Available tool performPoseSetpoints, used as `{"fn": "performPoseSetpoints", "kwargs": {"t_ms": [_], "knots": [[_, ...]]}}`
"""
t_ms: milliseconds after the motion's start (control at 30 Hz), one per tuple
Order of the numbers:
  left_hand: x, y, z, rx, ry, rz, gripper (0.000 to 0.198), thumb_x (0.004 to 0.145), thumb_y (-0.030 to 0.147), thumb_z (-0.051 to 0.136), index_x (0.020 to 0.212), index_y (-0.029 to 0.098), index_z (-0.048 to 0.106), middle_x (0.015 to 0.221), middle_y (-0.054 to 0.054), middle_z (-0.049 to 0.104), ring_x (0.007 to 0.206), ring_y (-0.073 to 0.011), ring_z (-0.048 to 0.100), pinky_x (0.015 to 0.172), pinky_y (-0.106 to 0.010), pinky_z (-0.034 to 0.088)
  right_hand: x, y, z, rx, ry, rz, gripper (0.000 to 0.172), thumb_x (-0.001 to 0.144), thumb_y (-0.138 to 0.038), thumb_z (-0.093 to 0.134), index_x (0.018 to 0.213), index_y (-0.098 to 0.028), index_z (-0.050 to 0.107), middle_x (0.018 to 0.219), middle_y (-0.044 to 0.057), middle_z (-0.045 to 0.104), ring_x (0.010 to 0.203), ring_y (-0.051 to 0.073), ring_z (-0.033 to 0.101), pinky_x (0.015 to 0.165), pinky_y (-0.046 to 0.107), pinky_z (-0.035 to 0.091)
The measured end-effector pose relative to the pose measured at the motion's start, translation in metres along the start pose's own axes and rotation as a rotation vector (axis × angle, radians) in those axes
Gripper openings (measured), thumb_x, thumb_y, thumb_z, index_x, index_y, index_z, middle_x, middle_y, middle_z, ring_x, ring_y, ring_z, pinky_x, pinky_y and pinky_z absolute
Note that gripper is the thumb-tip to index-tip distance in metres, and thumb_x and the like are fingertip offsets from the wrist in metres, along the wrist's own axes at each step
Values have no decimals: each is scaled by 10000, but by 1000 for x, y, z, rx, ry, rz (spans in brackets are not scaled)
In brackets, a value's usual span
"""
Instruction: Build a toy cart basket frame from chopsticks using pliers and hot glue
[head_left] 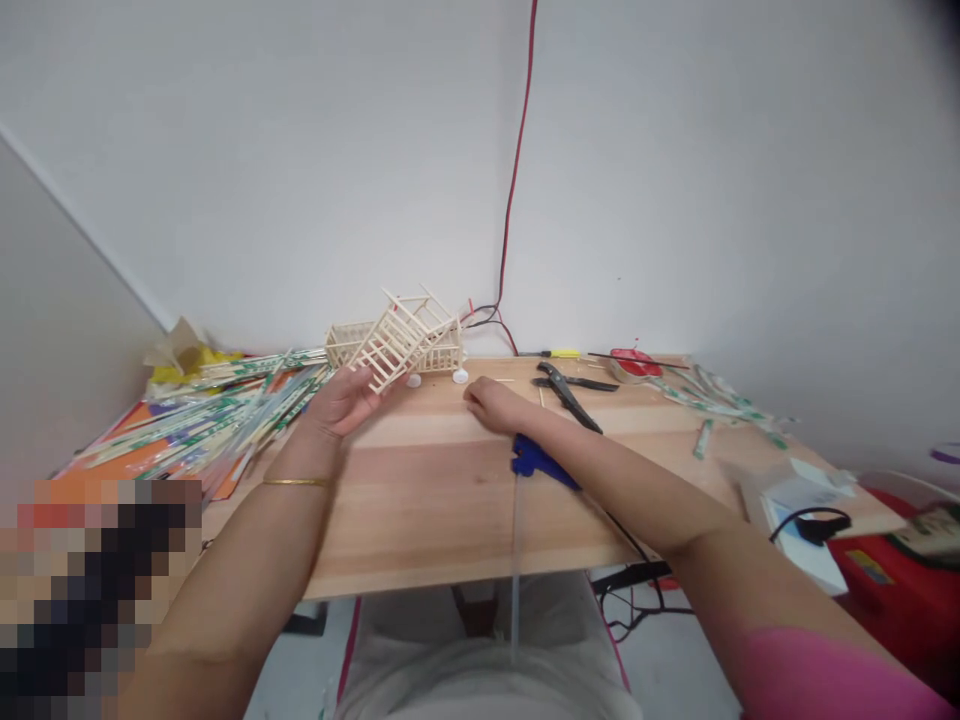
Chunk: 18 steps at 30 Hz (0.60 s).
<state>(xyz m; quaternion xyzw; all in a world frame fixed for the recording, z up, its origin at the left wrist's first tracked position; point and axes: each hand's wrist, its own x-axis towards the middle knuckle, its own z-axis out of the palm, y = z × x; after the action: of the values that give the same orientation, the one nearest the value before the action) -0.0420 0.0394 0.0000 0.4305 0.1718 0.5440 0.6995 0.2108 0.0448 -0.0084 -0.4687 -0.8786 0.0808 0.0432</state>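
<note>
My left hand [352, 400] is closed around the lower end of a small frame of thin wooden sticks [394, 342], with ladder-like sides, held tilted above the table. Behind it stands a longer wooden-stick model [349, 340] with round white wheels [460, 376] showing at its base. My right hand [491, 403] rests low over the tabletop to the right of the wheels, its fingers curled together; whatever they may hold is hidden. Under my right forearm lies a blue glue gun [544, 465], a clear glue stick [516, 560] jutting from it past the table's front edge.
Packaged sticks [225, 415] are heaped at the left. Black-handled pliers [570, 398], a yellow marker [562, 353] and a red dish [636, 363] lie at the back right. Torn wrappers [724, 400] and a white box [799, 510] are farther right. A red cable [517, 170] runs down the wall.
</note>
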Motion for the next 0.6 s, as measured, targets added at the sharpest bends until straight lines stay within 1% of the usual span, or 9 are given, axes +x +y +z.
{"fn": "performPoseSetpoints", "kwargs": {"t_ms": [33, 100, 200, 300, 367, 433, 500, 600], "knots": [[0, 0, 0, 5, 7, 2, 600, 637, 220, 767, 1198, 192, 556, 1221, -96, 609, 1215, -271, 493, 1021, -394, 421, 1, -4, 2, -5, -19, -7, 233, 867, -143, 395, 930, -74, 608, 996, 165, 616, 884, 201, 555, 764, 280, 387], [0, 1, 0, 7, 17, 12, 596, 636, 226, 768, 1194, 198, 560, 1212, -94, 615, 1220, -280, 487, 1025, -409, 416, -6, -16, 5, -9, -76, -48, 208, 863, -160, 417, 886, -90, 611, 950, 151, 624, 849, 195, 559, 743, 272, 385], [0, 0, 0, 6, 22, 29, 587, 641, 213, 760, 1194, 205, 561, 1206, -92, 618, 1210, -288, 496, 1014, -427, 427, -35, -29, 4, -6, -168, -129, 150, 830, -207, 497, 851, -109, 608, 894, 128, 629, 811, 197, 563, 716, 268, 390], [1, -2, -2, 3, 16, 15, 595, 656, 190, 743, 1216, 205, 541, 1226, -96, 606, 1190, -280, 516, 997, -424, 444, -65, -31, 0, 29, -267, -252, 166, 787, -254, 581, 881, -119, 591, 919, 119, 613, 828, 204, 562, 699, 265, 398], [1, -5, -1, 10, 8, 12, 610, 658, 186, 740, 1230, 202, 528, 1220, -101, 610, 1168, -277, 536, 987, -417, 453, -77, -27, 0, 86, -276, -315, 106, 813, -196, 537, 881, -131, 587, 920, 101, 609, 840, 187, 564, 706, 252, 399], [1, -6, 1, 25, -3, 15, 618, 658, 195, 742, 1235, 205, 522, 1220, -104, 611, 1164, -282, 540, 989, -419, 451, -81, -24, 4, 111, -264, -344, 113, 827, -127, 481, 863, -138, 588, 897, 87, 606, 822, 169, 566, 703, 243, 396], [0, -8, 3, 41, -14, -2, 619, 663, 200, 740, 1240, 218, 516, 1242, -98, 598, 1185, -282, 524, 1015, -422, 428, -80, -25, 9, 103, -258, -355, 134, 817, -97, 466, 838, -137, 593, 871, 85, 604, 780, 160, 563, 684, 241, 390], [0, -10, 5, 55, -18, -41, 646, 660, 188, 739, 1259, 223, 498, 1262, -88, 585, 1210, -280, 501, 1049, -427, 391, -75, -31, 12, 134, -248, -374, 105, 773, -100, 501, 789, -134, 599, 829, 77, 600, 714, 148, 546, 641, 233, 381]]}}
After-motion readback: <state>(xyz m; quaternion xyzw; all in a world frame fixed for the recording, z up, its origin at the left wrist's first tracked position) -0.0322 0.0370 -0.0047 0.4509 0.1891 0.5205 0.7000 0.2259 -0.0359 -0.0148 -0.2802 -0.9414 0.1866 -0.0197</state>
